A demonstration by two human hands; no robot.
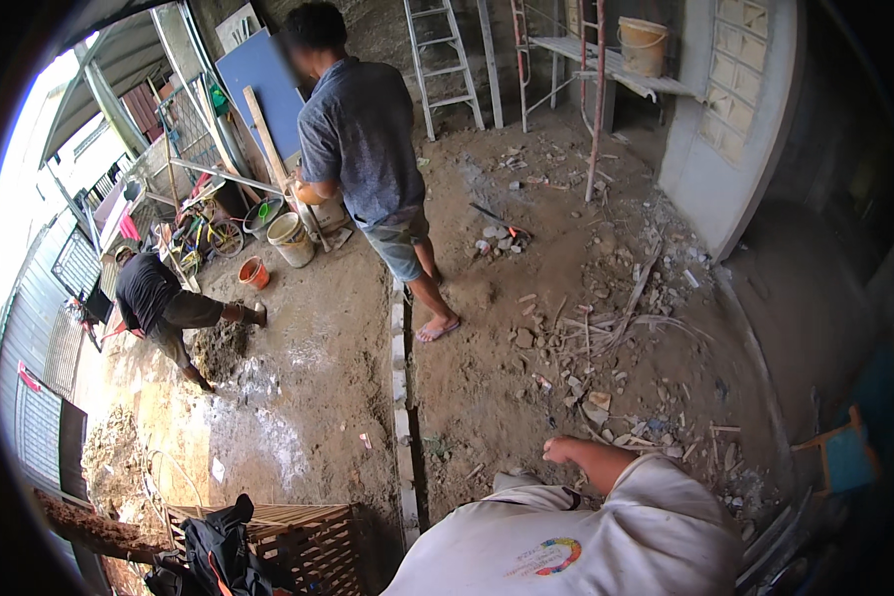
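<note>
Above rubble-strewn dirt, right hand (563,450) loosely curled, rubble scraps (606,409) just beyond

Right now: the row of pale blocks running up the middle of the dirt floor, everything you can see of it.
The block row is a single line of pale grey blocks, concrete by the look, set end to end in the dirt floor. It runs from the lower middle up toward the sandalled foot of a standing person. A dark narrow trench lies along its right side. Its near end is hidden behind the wearer's sleeve. The wearer's hand hovers to its right, not touching it. No hand holds anything.
</note>
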